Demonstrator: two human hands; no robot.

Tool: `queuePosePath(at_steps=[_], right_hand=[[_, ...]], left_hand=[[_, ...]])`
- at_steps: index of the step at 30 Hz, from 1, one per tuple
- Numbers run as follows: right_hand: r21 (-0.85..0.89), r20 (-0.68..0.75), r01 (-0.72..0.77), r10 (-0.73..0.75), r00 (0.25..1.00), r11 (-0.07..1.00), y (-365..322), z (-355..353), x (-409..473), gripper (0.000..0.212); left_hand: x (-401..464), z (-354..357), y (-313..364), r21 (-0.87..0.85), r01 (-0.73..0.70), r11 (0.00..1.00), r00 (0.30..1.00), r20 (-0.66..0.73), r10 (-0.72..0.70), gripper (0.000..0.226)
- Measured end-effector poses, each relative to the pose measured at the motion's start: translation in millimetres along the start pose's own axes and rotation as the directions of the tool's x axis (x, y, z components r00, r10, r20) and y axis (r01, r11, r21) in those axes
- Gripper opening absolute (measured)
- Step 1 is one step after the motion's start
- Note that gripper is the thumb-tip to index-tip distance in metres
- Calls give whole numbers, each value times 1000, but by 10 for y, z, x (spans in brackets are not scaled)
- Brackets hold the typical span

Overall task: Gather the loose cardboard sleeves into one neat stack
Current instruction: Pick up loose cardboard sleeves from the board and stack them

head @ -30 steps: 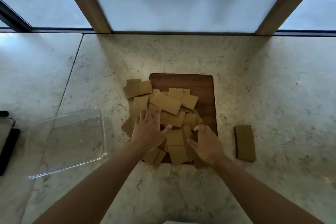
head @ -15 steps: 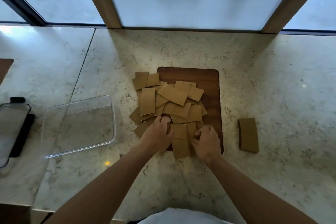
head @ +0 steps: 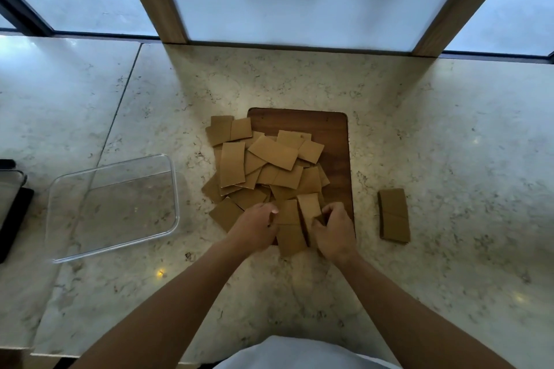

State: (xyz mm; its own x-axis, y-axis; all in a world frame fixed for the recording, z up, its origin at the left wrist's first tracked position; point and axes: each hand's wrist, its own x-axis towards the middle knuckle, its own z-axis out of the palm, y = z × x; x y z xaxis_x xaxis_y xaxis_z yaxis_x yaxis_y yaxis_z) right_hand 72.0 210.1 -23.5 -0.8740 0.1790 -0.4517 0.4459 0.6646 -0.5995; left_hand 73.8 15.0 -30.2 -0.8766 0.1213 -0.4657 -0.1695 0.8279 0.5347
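Where the pale marble bench (head: 419, 135) meets the windows, a dark wooden board (head: 332, 135) lies flat, and a loose heap of cardboard sleeves (head: 263, 165) sprawls over its left half and spills onto the bench beside it. A clear tub (head: 75, 189) sits well to the left of the heap. A small stack (head: 393, 214) of sleeves lies on the bench just right of the board, apart from the heap.

Both hands work at the near edge of the heap. The left hand (head: 254, 226) is curled, its fingers bent in against the left edge of a long sleeve (head: 290, 229) that hangs over the near end of the board; whether it pinches the sleeve or only presses on it I cannot tell. The right hand (head: 334, 231) is half closed round the near end of a tilted sleeve (head: 310, 208), thumb and fingers gripping it so that it stands up on edge against the long sleeve.

Compared with half a second ago, the hands have drawn closer together, and the tilted sleeve, which then lay flat, has been lifted on edge. A second ago the left hand lay spread open on the heap; now it is curled. The stack on the right has not moved
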Motion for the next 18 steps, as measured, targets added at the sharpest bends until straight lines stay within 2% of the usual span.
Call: queuePosePath(at_steps=[2,4,6,7,9,10,11,12,14,16,18], right_hand=[[151,-75,30,-19,997,988,-3,-111,2,18],[164,-153,107,-82,985,981,2,-232,-20,18],[171,-91,209,-196,976,963,4,-349,-35,18],[190,9,255,-262,965,948,5,-403,-44,16],[208,302,329,-381,874,921,-40,-478,-77,15],[196,421,374,-422,803,907,-69,-493,-101,16],[187,490,415,-450,746,891,-90,-486,-121,16],[180,512,441,-467,721,879,-97,-471,-141,17],[208,467,432,-477,744,878,-99,-407,-174,17],[278,386,345,-433,815,897,-69,-323,-204,22],[344,208,214,-296,932,914,-4,-269,-186,26]], left_hand=[[14,-29,-4,-61,46,997,997,-56,-50,18],[28,-88,28,-198,109,974,988,-82,-128,20],[40,-181,110,-364,180,914,978,-34,-206,33],[43,-225,166,-492,240,837,968,53,-246,42],[-3,-304,273,-698,438,566,897,376,-231,60],[-55,-316,308,-702,517,489,842,519,-146,65],[-120,-302,325,-681,566,465,782,621,-43,68],[-185,-275,356,-663,606,440,719,693,52,68],[-269,-212,385,-641,684,349,617,763,193,68],[-294,-176,388,-645,717,264,607,764,218,67],[-292,-166,355,-655,719,234,635,755,163,53]])
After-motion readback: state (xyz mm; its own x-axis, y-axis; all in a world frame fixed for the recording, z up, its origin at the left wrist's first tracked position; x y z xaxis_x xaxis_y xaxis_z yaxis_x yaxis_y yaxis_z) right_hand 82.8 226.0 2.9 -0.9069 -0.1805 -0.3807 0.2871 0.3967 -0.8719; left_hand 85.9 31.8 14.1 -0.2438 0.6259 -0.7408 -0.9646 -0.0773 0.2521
